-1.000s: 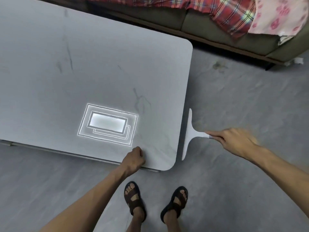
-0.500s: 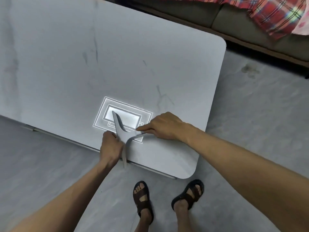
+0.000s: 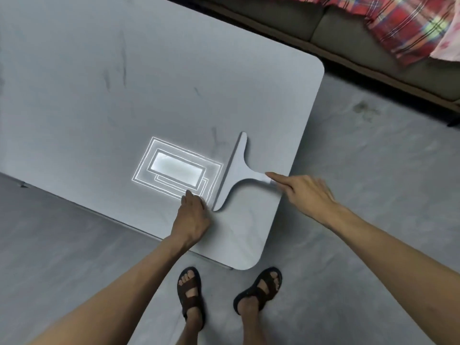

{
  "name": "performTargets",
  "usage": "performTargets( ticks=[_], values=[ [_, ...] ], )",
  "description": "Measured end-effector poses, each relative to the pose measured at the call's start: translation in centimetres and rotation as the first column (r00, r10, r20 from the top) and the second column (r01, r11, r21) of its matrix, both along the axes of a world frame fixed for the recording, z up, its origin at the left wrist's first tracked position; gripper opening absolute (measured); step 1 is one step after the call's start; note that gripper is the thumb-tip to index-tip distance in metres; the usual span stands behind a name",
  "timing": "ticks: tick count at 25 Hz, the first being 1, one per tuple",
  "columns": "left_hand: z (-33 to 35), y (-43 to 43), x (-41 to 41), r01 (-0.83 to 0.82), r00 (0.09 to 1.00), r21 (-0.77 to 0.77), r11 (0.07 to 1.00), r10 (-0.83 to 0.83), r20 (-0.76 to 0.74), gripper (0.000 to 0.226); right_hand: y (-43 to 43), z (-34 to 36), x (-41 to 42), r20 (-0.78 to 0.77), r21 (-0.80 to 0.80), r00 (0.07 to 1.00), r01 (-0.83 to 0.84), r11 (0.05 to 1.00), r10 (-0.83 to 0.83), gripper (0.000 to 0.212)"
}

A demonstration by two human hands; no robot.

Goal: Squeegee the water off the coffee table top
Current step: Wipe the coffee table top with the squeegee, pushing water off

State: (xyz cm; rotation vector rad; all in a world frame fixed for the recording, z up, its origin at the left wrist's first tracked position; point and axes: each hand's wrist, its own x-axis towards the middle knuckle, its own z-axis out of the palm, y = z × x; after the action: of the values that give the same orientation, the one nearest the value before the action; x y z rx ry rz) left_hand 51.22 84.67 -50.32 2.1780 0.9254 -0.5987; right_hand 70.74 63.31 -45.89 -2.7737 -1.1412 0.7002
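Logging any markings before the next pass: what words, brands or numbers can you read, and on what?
None readable.
Squeegee: plain white, no brand visible.
Table: bare grey; the bright rectangles look like a reflection, not print.
Blanket: plaid pattern only.

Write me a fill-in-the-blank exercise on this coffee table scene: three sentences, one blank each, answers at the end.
1. The right hand grips the squeegee by its ____.
2. The left hand rests on the coffee table top beside the near end of the squeegee's ____.
3. On the floor by the table's near corner, both feet wear brown ____.

Missing words: handle; blade; sandals.
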Motion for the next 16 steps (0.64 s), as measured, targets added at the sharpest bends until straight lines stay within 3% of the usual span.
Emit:
performTargets(
  ticks=[2, 9, 14, 16],
  values=[
    [0.1, -3.0, 1.8, 0.122, 0.992, -0.035, 0.992, -0.123, -0.027, 0.028, -5.4, 0.8, 0.3, 0.036, -0.028, 0.999, 0.042, 0.999, -0.041, 0.04],
    [0.4, -8.2, 3.5, 0.3, 0.936, -0.114, 0.947, -0.315, -0.157, 0.036, -15.5, 4.7, -0.2, 0.097, -0.176, 0.972, 0.227, 0.958, -0.213, 0.034],
    [0.6, -7.9, 4.1, 0.29, 0.932, -0.149, 0.945, -0.315, -0.181, 0.032, -9.4, 6.2, 1.9, 0.001, 0.06, 0.94, 0.341, 0.938, -0.341, 0.041],
    [0.6, -7.7, 3.9, 0.287, 0.93, -0.164, 0.944, -0.315, -0.19, 0.025, -4.7, 5.4, 3.1, -0.089, 0.051, 0.915, 0.399, 0.915, -0.394, 0.042]
  ],
)
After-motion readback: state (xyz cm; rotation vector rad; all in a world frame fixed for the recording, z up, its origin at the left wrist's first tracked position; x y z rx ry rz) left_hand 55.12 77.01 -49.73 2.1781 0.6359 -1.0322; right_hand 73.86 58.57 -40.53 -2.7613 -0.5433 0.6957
